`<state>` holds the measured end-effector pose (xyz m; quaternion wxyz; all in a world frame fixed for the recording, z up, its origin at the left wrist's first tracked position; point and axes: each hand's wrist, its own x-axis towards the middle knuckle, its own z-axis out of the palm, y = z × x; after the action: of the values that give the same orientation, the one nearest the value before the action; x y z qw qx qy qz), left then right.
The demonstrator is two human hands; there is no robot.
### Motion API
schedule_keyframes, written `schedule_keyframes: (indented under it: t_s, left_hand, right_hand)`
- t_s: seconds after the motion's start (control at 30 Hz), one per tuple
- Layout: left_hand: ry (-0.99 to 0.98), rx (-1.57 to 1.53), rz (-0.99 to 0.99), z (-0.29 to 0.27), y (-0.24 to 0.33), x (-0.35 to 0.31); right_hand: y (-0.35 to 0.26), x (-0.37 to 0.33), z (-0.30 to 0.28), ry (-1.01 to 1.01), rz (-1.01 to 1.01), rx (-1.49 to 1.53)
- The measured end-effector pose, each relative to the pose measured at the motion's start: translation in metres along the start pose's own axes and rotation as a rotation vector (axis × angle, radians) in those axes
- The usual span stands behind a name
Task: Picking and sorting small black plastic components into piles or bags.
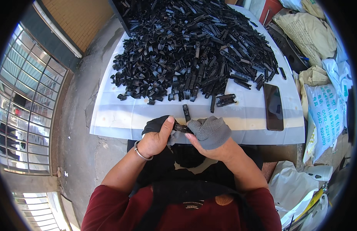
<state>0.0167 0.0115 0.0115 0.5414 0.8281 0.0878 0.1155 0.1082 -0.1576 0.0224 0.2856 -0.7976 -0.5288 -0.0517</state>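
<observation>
Table point(105, 125): white, pale yellow band point(245, 123) along near edge. Heap of parts point(174, 57) toward table's far edge: black, bluish glints. Held part point(182, 128): black. Left hand point(159, 134): mostly black glove point(152, 125). Right hand point(205, 139): dotted grey glove point(212, 131). Bracelet point(139, 153): silver. Phone point(274, 107) by table's right edge: black. Shirt point(109, 210): dark red. Bag point(324, 119) past table's right edge: white, blue print.

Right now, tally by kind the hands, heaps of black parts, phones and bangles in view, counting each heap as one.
Hands (left hand, right hand): 2
Heap of black parts: 1
Phone: 1
Bangle: 1
Total: 5
</observation>
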Motion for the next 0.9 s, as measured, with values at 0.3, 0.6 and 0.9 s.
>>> schedule_keyframes:
  t_s: [0.3,0.6,0.9]
  left_hand:
    - [-0.085,0.183,0.033,0.003,0.003,0.000]
    - [-0.112,0.610,0.030,-0.013,0.000,0.011]
    - [0.177,0.923,0.288,-0.001,-0.038,0.070]
  right_hand:
    - [-0.002,-0.002,0.011,-0.038,-0.007,0.019]
    - [0.000,0.001,0.016,-0.103,0.061,0.053]
    - [0.021,0.014,0.054,0.200,0.117,-0.246]
